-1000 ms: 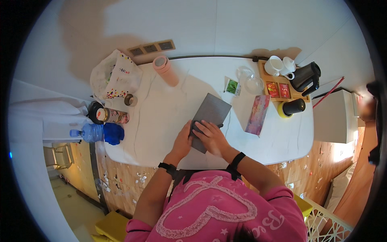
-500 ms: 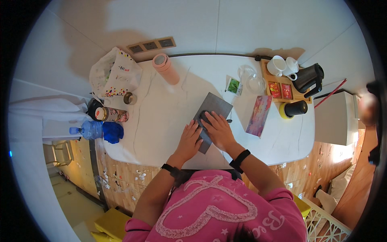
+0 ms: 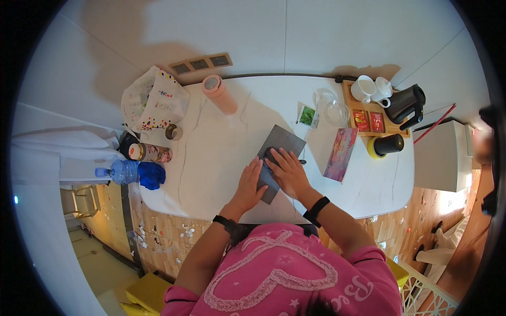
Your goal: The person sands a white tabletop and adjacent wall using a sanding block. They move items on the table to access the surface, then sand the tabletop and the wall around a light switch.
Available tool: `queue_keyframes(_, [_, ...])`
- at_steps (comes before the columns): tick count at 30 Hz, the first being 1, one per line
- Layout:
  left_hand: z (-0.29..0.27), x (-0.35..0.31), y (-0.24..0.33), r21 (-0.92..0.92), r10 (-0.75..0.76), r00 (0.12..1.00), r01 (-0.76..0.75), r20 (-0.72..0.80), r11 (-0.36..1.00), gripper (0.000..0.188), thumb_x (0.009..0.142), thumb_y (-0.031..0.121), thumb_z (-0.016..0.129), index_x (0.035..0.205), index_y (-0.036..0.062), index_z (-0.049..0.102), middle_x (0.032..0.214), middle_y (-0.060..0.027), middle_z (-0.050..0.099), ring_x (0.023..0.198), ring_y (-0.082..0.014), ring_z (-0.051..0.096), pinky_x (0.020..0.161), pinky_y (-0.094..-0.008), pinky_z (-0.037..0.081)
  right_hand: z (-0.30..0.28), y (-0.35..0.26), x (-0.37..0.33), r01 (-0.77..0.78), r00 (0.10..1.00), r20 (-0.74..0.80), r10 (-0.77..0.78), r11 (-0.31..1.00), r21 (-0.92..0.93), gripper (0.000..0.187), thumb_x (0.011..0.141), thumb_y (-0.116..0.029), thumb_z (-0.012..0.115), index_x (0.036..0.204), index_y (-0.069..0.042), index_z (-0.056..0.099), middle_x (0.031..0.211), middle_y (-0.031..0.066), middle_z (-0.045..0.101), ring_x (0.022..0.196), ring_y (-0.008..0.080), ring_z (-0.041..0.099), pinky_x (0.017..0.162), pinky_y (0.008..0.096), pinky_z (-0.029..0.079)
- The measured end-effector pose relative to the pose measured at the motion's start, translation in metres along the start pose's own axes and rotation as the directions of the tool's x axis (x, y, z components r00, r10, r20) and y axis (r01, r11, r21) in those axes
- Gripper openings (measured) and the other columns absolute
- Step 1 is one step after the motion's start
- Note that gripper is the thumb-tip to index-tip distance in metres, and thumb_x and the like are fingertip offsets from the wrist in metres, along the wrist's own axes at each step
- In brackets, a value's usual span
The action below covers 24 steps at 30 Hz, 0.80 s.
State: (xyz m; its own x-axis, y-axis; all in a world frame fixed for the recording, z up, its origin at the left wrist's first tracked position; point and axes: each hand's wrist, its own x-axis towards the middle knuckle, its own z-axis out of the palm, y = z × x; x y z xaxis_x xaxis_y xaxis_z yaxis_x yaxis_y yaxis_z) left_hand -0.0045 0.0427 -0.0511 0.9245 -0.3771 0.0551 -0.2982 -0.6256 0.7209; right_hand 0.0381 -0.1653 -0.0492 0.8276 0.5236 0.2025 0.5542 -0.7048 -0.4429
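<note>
A flat grey rectangular slab (image 3: pixel 287 138) lies slanted on the white marbled table in front of me. On it rests a dark rounded object (image 3: pixel 269 154), mostly hidden beneath my fingers, so its kind cannot be made out. My right hand (image 3: pixel 286 173) lies over that object with its fingers stretched out and slightly apart. My left hand (image 3: pixel 249 184) is laid along the slab's left side, fingers extended and touching the dark object's edge. A small dark tip (image 3: pixel 302 161) sticks out to the right of my right hand. Each wrist wears a black band.
Right of the slab stand a colourful box (image 3: pixel 341 155), a green packet (image 3: pixel 307 116) and a clear dish (image 3: pixel 336 112). A wooden tray (image 3: pixel 352 100) bears white cups, beside a dark kettle (image 3: pixel 405 108). Farther left are a pink bottle (image 3: pixel 220 96), a white bag (image 3: pixel 158 102) and a patterned flask (image 3: pixel 155 152).
The whole view has shifted slightly. Both hands stay in nearly the same place on the slab and the dark object.
</note>
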Motion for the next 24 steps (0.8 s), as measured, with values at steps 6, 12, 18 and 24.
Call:
queue_keyframes(6, [0.001, 0.000, -0.002, -0.024, 0.004, 1.000, -0.004, -0.005, 1.000, 0.084, 0.092, 0.014, 0.066, 0.159, 0.0039, 0.016, 0.163, -0.0218, 0.025, 0.149, -0.0421, 0.026, 0.122, -0.0525, 0.019, -0.006, 0.027, 0.039, -0.115, 0.982, -0.166, 0.094, 0.985, -0.126, 0.048, 0.090, -0.015, 0.062, 0.138, -0.016, 0.059, 0.153, 0.0088, 0.044, 0.141, 0.0328, 0.041, 0.115, 0.0517, 0.033])
queue_keyframes(12, [-0.007, 0.001, 0.005, -0.601, -0.295, 0.941, 0.142, -0.164, 0.786, 0.069, 0.101, 0.020, 0.054, 0.159, 0.0034, 0.020, 0.160, -0.0221, 0.030, 0.146, -0.0417, 0.030, 0.121, -0.0503, 0.021, 0.024, -0.018, 0.025, 0.064, 0.998, -0.008, -0.063, 0.997, 0.033, 0.043, 0.089, -0.017, 0.061, 0.131, -0.013, 0.063, 0.149, 0.0091, 0.047, 0.141, 0.0328, 0.041, 0.117, 0.0505, 0.031])
queue_keyframes(18, [-0.007, -0.009, -0.001, 0.038, -0.090, 0.957, 0.104, -0.274, 0.994, 0.054, 0.101, 0.025, 0.054, 0.149, 0.0029, 0.041, 0.156, -0.0225, 0.036, 0.145, -0.0446, 0.030, 0.119, -0.0527, 0.024, 0.022, -0.029, -0.020, 0.436, 0.877, 0.140, -0.459, 0.884, 0.166, 0.040, 0.092, -0.020, 0.057, 0.131, -0.016, 0.064, 0.147, 0.0080, 0.051, 0.141, 0.0317, 0.042, 0.118, 0.0508, 0.031])
queue_keyframes(24, [0.014, -0.013, 0.022, 0.168, -0.076, 0.990, 0.096, -0.118, 0.981, 0.065, 0.094, 0.035, 0.064, 0.149, 0.0085, 0.043, 0.158, -0.0198, 0.031, 0.147, -0.0461, 0.023, 0.119, -0.0573, 0.019, -0.013, 0.034, -0.008, 0.156, 0.977, 0.152, -0.149, 0.987, -0.034, 0.045, 0.090, -0.015, 0.061, 0.134, -0.018, 0.062, 0.153, 0.0059, 0.046, 0.144, 0.0318, 0.038, 0.118, 0.0526, 0.029])
